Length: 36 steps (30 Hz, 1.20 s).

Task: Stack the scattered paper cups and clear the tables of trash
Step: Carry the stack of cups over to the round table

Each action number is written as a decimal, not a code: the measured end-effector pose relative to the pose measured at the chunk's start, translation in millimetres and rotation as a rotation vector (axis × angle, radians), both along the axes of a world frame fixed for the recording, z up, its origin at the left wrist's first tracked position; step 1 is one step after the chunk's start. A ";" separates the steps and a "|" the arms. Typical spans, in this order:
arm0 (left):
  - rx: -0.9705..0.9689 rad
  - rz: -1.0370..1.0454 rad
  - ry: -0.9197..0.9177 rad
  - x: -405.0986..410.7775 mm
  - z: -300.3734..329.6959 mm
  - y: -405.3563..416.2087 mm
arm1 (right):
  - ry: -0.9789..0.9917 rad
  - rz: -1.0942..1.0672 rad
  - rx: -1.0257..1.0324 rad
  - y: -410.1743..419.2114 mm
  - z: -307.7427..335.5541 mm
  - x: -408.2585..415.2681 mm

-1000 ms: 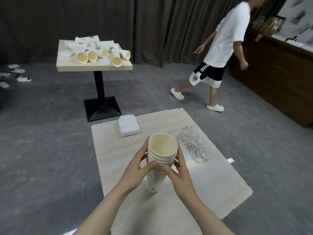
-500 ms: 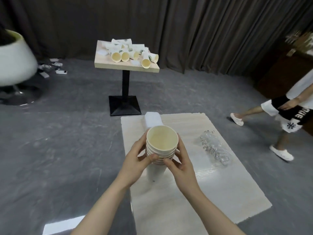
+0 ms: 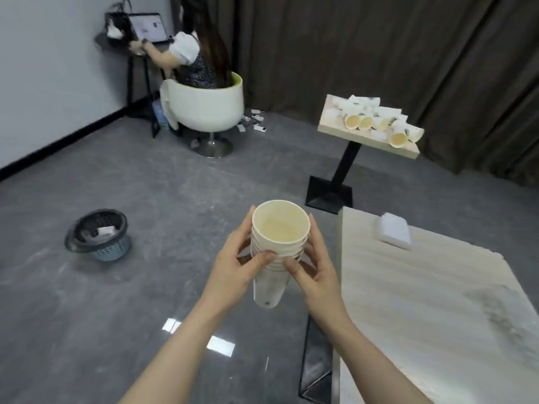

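I hold a nested cup stack (image 3: 275, 252) at centre, left hand (image 3: 236, 263) and right hand (image 3: 316, 271) both clamped around it, off the near surface (image 3: 423, 301). At two o'clock, loose cups (image 3: 379, 122) lie unstacked on the far surface (image 3: 364, 138), so I judge roughly half remains.

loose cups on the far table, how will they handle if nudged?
The paper cups lie on their sides near the far table edge, so probably roll off easily. Thin paper: likely light and crushable under a hard grip.

2 hands (image 3: 315, 275), 1 cup stack (image 3: 277, 249), 2 tables (image 3: 431, 301), 1 bin (image 3: 99, 237), 1 chair (image 3: 207, 109) (occupied), loose cups uncountable
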State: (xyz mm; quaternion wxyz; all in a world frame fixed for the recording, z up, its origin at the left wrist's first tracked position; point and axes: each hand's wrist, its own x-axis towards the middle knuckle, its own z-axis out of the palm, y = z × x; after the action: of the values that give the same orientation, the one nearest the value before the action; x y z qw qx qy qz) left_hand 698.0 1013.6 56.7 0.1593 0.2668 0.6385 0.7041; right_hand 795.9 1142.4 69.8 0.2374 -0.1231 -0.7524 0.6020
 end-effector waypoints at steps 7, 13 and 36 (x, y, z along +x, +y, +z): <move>-0.001 0.307 -0.007 -22.2 8.5 -125.5 | 0.016 0.282 -0.038 -106.8 6.9 -62.3; 0.012 0.559 -0.002 -46.3 19.7 -211.2 | 0.038 0.524 -0.061 -184.5 13.1 -125.9; 0.069 1.256 0.020 -229.1 32.0 -412.2 | 0.106 1.138 -0.062 -414.8 20.7 -411.4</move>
State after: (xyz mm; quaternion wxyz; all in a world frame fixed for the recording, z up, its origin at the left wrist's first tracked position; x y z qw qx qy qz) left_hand 468.9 601.4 88.7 -0.2994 -0.1474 0.6518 0.6810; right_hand 384.5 727.6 90.5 -0.0903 0.3250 -0.6690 0.6624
